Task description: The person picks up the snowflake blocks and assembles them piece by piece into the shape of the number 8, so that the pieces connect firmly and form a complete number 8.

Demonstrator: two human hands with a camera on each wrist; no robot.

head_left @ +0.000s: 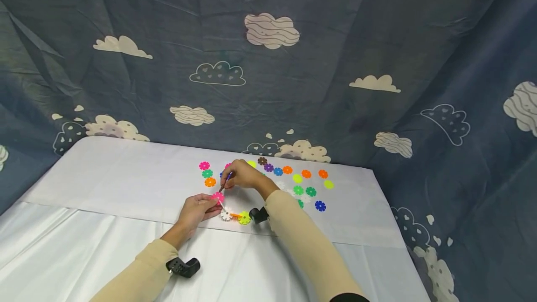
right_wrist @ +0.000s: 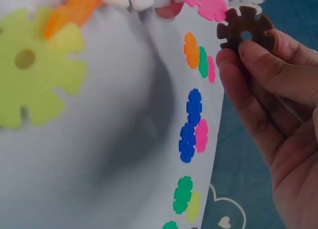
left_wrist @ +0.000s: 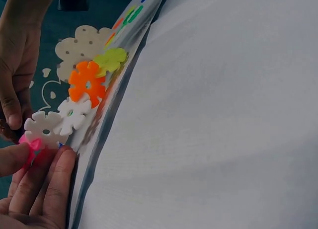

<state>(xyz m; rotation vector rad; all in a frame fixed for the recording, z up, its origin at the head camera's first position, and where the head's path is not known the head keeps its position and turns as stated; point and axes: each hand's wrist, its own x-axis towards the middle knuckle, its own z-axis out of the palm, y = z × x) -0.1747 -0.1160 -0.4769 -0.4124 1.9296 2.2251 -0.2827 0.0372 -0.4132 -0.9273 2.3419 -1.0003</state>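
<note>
My left hand (head_left: 197,209) is pinching a pink flower (head_left: 217,197) in closed fingertips; 2 white flowers (left_wrist: 45,121), an orange flower (left_wrist: 88,76) and a yellow flower (left_wrist: 111,60), all plastic, are trailing toward 4 o'clock. At the pink's 1 o'clock, my right hand (head_left: 243,174) is pinching a notched brown flower (right_wrist: 248,23).

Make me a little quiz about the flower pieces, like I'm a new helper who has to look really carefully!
1. True or false: the right hand holds a blue piece.
2. What colour piece does the left hand pinch? A) green B) pink C) purple
3. Fill in: the linked orange piece sits between a white piece and a ____ piece.

Key:
1. False, it's a brown piece.
2. B, a pink piece.
3. Yellow: a yellow piece.
</note>
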